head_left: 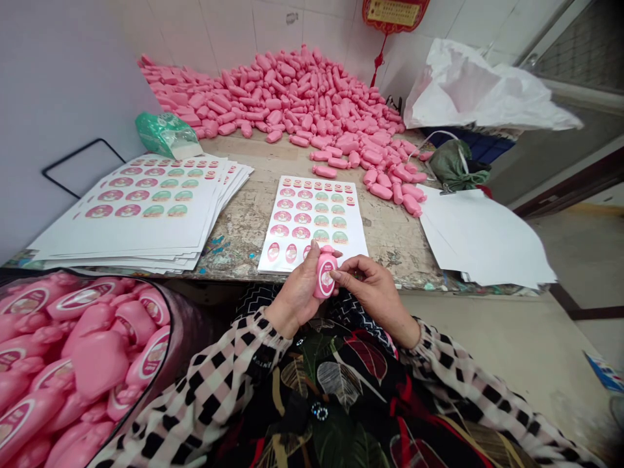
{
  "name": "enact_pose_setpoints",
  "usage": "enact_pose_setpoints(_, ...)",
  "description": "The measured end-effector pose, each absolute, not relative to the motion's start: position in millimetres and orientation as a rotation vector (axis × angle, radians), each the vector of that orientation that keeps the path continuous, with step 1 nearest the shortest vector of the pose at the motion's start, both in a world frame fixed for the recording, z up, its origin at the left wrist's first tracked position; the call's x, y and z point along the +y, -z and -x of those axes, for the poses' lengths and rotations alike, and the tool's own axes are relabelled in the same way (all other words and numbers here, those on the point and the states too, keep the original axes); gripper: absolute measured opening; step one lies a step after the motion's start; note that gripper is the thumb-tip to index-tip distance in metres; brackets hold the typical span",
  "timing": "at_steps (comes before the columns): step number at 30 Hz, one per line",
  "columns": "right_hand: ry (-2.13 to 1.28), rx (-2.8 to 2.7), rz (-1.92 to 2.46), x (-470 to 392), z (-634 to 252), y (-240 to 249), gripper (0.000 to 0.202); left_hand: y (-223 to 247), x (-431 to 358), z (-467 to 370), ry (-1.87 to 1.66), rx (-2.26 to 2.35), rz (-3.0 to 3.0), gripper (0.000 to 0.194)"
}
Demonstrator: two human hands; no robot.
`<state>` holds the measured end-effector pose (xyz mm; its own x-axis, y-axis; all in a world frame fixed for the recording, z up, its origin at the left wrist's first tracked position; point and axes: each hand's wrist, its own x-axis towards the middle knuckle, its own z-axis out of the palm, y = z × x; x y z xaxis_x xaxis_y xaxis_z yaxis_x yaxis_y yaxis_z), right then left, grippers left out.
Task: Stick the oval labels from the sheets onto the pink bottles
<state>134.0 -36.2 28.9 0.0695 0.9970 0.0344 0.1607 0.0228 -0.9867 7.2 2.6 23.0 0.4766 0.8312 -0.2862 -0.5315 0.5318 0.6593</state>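
Hold the pink bottle (325,273) just below the centre of the frame in the left hand (298,286), closed around it with thumb at the left flank and fingers mostly hidden behind. Apply the right hand (373,289) from the right, thumb tip against the oval label (325,282) and index finger bent close by; cannot tell whether pinching the label's edge or only pressing on it. For a sound result, judging by this pose, brace the bottle firmly from behind, centre the oval on the broad face and press from the middle outward to the rim, so as to avoid creases and trapped air. Avoid squeezing hard enough to flex the shell, probably thin plastic. For orientation, read the long axis as nearly vertical in the frame: narrow neck end toward the top, base toward the bottom, labelled face toward the viewpoint, printed wording nearest the neck. Beyond, at the centre of the frame, find the sticker sheet (312,221) flat on the table (238,227), printed with rows in pink and green. At left of the frame, locate the sheet stack (127,227); across the upper centre, the heap of plain pink bottles (292,97) in front of the tiled wall (224,32).
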Motion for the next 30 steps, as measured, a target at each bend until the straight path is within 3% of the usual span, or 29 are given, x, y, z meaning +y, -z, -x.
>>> enact_pose_setpoints(8, -1.008, -1.298, 1.407, -35.3, -140.5, -27.8, 0.021, -30.1, 3.7, 6.8, -0.620, 0.635, -0.723, 0.036)
enact_pose_setpoints(15, -0.983, -1.456, 1.439, -34.7, -148.8, -30.3, 0.019, -35.0, 6.2, 13.0, -0.467, 0.609, -0.787, 0.050)
enact_pose_setpoints(20, -0.854, -1.418, 1.515, -28.4, -180.1, -42.0, 0.019, -48.0, 11.6, 13.9, -0.440, 0.533, -0.727, 0.046)
enact_pose_setpoints(25, -1.006, -1.104, 1.410, -26.3, -193.3, -50.6, 0.026, -62.4, 17.8, 5.2, -0.404, 0.483, -0.789, 0.050)
enact_pose_setpoints(30, -1.236, -0.862, 1.271, -27.2, -166.4, -48.6, 0.042, -61.3, 20.5, -15.3, -0.323, 0.513, -0.873, 0.067)
